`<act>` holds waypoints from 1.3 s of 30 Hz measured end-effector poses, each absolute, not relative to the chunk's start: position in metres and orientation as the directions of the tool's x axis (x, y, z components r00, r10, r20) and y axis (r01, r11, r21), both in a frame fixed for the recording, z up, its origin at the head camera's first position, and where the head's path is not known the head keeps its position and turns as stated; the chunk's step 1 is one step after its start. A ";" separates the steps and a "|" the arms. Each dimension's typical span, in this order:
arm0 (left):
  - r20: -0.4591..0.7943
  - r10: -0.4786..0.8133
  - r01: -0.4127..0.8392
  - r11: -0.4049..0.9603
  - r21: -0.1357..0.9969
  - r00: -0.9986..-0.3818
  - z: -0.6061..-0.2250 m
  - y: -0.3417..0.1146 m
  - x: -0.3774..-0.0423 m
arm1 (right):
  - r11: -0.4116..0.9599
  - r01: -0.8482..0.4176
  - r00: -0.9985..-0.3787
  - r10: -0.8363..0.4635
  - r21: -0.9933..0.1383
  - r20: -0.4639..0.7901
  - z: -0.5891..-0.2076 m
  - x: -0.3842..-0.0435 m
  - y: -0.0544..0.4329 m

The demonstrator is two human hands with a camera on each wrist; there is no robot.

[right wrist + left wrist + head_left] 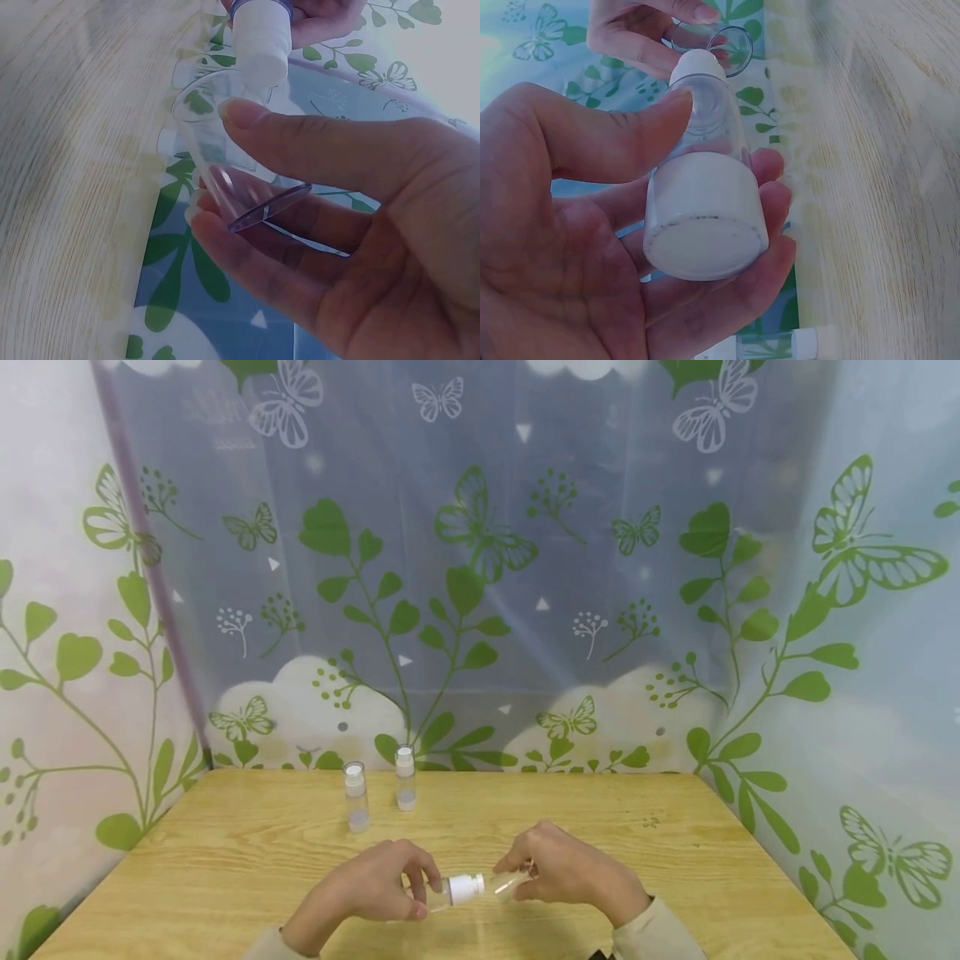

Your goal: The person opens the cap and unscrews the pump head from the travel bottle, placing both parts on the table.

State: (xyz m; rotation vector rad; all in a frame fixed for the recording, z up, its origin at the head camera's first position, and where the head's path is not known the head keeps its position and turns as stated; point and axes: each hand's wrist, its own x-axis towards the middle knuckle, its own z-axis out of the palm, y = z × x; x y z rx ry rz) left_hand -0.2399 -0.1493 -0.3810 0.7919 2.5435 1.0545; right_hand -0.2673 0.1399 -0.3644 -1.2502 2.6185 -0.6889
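My left hand grips a small clear pump bottle round its body, thumb on one side and fingers on the other. The bottle lies tilted sideways, its white pump head pointing at my right hand and its white base facing the left wrist camera. Between thumb and fingers, my right hand holds a clear cap. The cap's open rim faces the pump head, close in front of it. In the right wrist view the white nozzle overlaps the cap's rim.
Two similar capped bottles stand upright toward the back left of the wooden table: one bottle nearer, the other bottle farther back. A printed curtain with leaves and butterflies encloses the table's back and sides.
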 end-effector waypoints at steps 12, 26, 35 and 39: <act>-0.055 0.572 0.371 0.599 0.710 -0.818 -0.382 -0.150 -0.241 | 0.575 -0.653 -0.664 -0.748 -0.492 0.007 -0.364 -0.268 0.140; -0.046 0.578 0.388 0.602 0.698 -0.815 -0.382 -0.149 -0.241 | 0.621 -0.618 -0.686 -0.726 -0.483 -0.055 -0.365 -0.272 0.142; -0.051 0.580 0.381 0.597 0.706 -0.813 -0.385 -0.151 -0.240 | 0.626 -0.634 -0.686 -0.727 -0.454 -0.044 -0.367 -0.277 0.146; -0.045 0.583 0.387 0.594 0.706 -0.811 -0.385 -0.152 -0.242 | 0.637 -0.659 -0.684 -0.728 -0.400 -0.032 -0.365 -0.283 0.146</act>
